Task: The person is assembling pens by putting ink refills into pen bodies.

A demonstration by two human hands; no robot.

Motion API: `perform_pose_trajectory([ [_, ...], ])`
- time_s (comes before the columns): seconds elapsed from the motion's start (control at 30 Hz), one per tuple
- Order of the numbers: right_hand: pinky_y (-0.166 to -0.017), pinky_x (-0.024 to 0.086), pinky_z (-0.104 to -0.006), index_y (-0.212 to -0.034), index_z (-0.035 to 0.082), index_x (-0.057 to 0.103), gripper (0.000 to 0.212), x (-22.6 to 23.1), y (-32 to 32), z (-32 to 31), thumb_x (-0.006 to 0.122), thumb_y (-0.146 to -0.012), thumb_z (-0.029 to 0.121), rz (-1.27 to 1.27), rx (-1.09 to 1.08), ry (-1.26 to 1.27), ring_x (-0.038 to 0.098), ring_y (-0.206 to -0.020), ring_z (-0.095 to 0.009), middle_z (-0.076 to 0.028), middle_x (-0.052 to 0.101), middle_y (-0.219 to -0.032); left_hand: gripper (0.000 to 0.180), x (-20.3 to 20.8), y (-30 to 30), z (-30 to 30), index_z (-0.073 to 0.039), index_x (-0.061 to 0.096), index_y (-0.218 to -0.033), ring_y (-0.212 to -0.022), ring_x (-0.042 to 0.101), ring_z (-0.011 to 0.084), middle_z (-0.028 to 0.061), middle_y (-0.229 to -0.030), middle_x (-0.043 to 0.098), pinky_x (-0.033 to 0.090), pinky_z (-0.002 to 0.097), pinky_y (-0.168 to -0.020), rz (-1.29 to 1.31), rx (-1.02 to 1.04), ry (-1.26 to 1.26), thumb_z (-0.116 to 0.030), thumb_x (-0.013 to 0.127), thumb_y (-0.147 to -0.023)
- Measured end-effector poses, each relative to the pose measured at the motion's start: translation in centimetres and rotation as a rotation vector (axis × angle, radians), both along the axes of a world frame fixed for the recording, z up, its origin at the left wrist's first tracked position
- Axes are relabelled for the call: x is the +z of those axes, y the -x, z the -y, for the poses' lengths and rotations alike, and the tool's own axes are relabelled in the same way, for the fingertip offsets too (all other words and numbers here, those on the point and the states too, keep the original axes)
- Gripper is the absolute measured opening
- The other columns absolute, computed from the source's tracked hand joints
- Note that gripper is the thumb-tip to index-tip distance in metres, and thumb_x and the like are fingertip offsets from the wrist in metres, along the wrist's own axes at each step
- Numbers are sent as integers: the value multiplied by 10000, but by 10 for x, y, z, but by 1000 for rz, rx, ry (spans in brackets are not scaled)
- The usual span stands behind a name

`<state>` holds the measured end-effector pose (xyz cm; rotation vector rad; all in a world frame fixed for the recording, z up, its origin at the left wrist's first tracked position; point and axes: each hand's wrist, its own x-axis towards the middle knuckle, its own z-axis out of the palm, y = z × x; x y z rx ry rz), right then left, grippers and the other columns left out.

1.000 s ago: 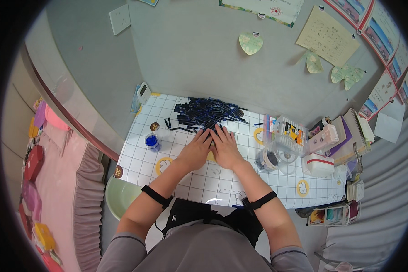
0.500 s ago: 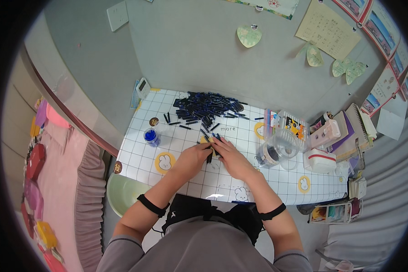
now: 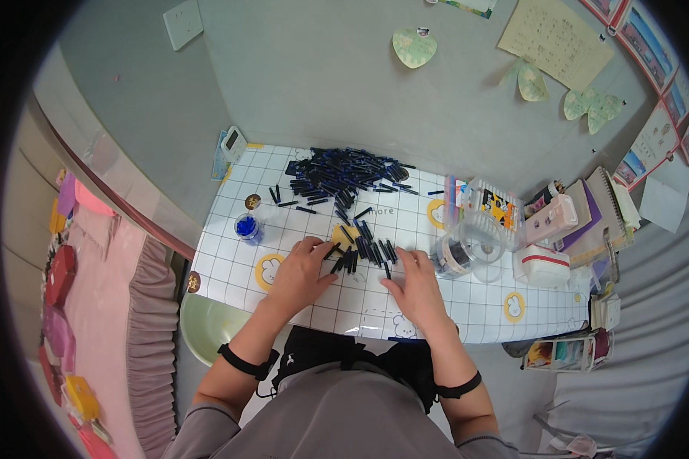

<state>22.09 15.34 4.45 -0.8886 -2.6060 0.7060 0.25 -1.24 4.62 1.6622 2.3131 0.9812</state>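
A small group of short dark ink cartridges point(image 3: 371, 251) lies loosely on the grid-patterned table cover point(image 3: 467, 310), between my two hands. My left hand point(image 3: 302, 277) rests at the group's left side, fingers apart, its fingertips close to the nearest cartridges. On the opposite side my right hand point(image 3: 416, 284) is spread with thumb and fingers apart, the fingertips by the outermost cartridge. Neither hand visibly grips anything. Behind them, toward the wall, sits a big heap of the same dark cartridges point(image 3: 341, 180), with a few strays around its edge.
A small clear jar with bright blue pieces point(image 3: 248, 228) stands to the left. Rightward are a large clear container point(image 3: 453, 258), a white case with a red stripe point(image 3: 545, 268), and notebooks point(image 3: 601, 203). A white timer point(image 3: 233, 143) leans at the back left corner. A green basin point(image 3: 207, 329) sits below the table.
My hands were together over the small group; they have now parted, left hand leftward and right hand rightward, leaving the cartridges exposed between them. The view has shifted slightly.
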Motion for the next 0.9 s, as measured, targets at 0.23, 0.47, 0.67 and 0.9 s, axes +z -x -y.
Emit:
perform_pose_trajectory([
  [0.23,-1021,556,-476,-1441,5,638,622,-3,26,4,889,-912,212,-40,20,-63,619,-1223,-427,-206,589,-1370,567,-1,-2,-11,-40,695,-1385,-1235,664,379,185,-1323,678,591,469,-991,143,-25,82,-138,885,-860],
  [0.47,-936,593,-447,-1263,39,746,375,-6,45,2,846,-906,99,-38,22,-90,617,-1166,-364,-151,616,-1228,402,3,-16,-26,-58,763,-1259,-1169,664,325,127,-1302,684,580,439,-986,-92,-178,-83,-82,843,-865],
  [0.67,-953,589,-447,-1181,45,779,301,-17,42,0,831,-884,38,-102,53,-73,652,-1135,-350,-116,670,-1159,297,-14,-19,-34,-34,767,-1204,-1166,662,341,125,-1283,694,573,433,-1015,-166,-242,-102,-41,779,-907],
  [0.9,-939,577,-458,-1097,19,792,242,-12,28,-4,835,-860,4,-161,82,-20,683,-1053,-387,-155,711,-1100,282,-14,-17,-37,-38,781,-1192,-1179,658,317,113,-1277,695,553,431,-1017,-225,-202,-87,-54,713,-919],
])
